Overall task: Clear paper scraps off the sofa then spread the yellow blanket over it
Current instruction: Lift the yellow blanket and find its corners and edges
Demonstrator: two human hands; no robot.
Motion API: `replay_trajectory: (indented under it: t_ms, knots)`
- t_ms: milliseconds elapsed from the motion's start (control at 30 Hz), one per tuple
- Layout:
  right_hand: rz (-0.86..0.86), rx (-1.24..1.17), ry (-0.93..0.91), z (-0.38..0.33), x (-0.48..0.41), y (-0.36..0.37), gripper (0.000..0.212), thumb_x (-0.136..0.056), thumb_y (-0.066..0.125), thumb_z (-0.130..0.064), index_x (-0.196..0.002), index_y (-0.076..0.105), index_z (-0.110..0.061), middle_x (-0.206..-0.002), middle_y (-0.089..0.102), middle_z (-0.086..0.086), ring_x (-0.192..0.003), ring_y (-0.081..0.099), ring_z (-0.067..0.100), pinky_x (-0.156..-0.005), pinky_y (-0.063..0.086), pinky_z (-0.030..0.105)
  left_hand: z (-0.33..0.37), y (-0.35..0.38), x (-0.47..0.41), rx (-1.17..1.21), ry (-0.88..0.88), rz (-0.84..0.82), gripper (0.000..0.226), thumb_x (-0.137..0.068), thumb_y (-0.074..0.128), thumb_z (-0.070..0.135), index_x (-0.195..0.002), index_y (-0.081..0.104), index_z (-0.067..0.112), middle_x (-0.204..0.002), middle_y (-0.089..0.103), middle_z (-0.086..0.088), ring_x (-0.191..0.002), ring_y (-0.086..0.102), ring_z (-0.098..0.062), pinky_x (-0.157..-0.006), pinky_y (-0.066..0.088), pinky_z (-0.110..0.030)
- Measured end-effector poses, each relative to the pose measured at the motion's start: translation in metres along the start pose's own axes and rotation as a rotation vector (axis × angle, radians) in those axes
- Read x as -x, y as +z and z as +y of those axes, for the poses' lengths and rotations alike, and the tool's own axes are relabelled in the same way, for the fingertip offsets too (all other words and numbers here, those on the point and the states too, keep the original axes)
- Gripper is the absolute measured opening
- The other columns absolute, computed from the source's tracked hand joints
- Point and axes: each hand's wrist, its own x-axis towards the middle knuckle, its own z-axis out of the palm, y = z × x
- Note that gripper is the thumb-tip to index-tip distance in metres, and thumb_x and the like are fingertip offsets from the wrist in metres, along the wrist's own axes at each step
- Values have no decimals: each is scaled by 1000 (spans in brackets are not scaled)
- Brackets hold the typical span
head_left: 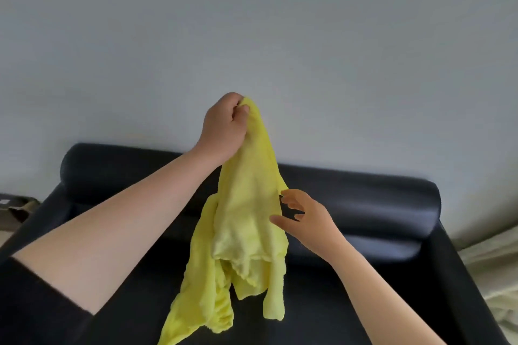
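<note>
The yellow blanket (246,218) hangs bunched in the air above the black sofa (364,204). My left hand (224,126) grips its top end, raised in front of the wall. My right hand (302,213) is lower, at the blanket's right edge, with spread fingers and thumb touching the cloth. The blanket's lower folds dangle toward the seat. No paper scraps show on the visible part of the sofa.
A plain grey wall (252,22) rises behind the sofa's rolled backrest. A cardboard box (19,207) sits on the floor at the left. Pale fabric (496,274) lies beyond the sofa's right arm.
</note>
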Motion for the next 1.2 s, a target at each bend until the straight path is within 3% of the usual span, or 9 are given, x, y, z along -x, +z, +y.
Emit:
replay_trajectory:
  t_ms: [133, 233, 300, 500, 600, 733, 867, 1033, 1200]
  knots:
    - [-16, 24, -45, -27, -13, -2, 63, -75, 73, -48, -131, 49, -37, -124, 54, -27, -112, 49, -6, -94, 40, 20, 28, -23, -36, 56, 93, 61, 14, -96, 45, 12, -85, 53, 12, -67, 44, 10, -63, 42, -3, -55, 33, -9]
    - [152, 85, -73, -50, -31, 0, 19, -87, 63, -35, -94, 63, -18, -86, 65, -14, -78, 57, 4, -70, 46, 24, 40, -38, -51, 90, 198, 48, 12, -96, 46, 12, -86, 54, 13, -70, 47, 10, -65, 44, -3, -59, 35, -11]
    - [268, 59, -88, -68, -37, -4, 24, -91, 54, -24, -81, 53, -3, -66, 49, -1, -59, 39, 12, -55, 33, 27, 39, -46, -58, 117, 212, 35, 8, -95, 49, 14, -94, 57, 14, -77, 54, 7, -69, 50, -6, -63, 37, -16]
    - [532, -169, -70, -137, -43, -43, 32, -96, 50, -24, -90, 55, 7, -72, 44, 8, -65, 40, 16, -59, 34, 29, -4, -68, -53, 194, 43, -322, 44, -90, 63, 28, -131, 48, 20, -121, 58, 8, -102, 61, -6, -77, 47, -14]
    - [624, -376, -5, -167, -56, -57, 37, -94, 53, -29, -103, 58, 7, -94, 64, 25, -86, 60, 41, -79, 54, 42, -23, -70, -31, 166, 96, -349, 21, -89, 63, 30, -108, 60, 22, -101, 66, 9, -88, 62, -2, -73, 52, -18]
    - [652, -655, 93, -191, -64, -63, 37, -94, 54, -21, -117, 56, 9, -125, 55, 29, -114, 57, 41, -97, 47, 53, -44, -68, 7, 132, 113, -387, 17, -86, 63, 39, -82, 57, 24, -75, 62, 2, -66, 56, -9, -62, 49, -24]
    - [667, -672, 69, -199, -65, -70, 18, -94, 54, -18, -92, 65, -3, -116, 62, 25, -90, 61, 25, -92, 51, 44, -58, -63, 19, 189, 23, -460, 33, -74, 70, 53, -91, 51, 33, -81, 60, 7, -61, 59, -6, -63, 49, -12]
    - [631, -689, 67, -195, -64, -84, 18, -95, 54, -17, -80, 63, -12, -101, 66, 18, -88, 62, 25, -90, 52, 44, -46, -45, 14, 124, 172, -493, 74, -64, 74, 63, -126, 39, 45, -118, 49, 29, -104, 52, 8, -79, 50, -14]
    - [582, -684, 34, -185, -67, -102, 23, -97, 52, -18, -98, 64, 1, -94, 61, 15, -84, 59, 24, -77, 52, 35, -17, -30, 5, 237, 194, -442, 36, -82, 58, 50, -77, 59, 14, -61, 54, 7, -55, 49, -3, -55, 40, -19]
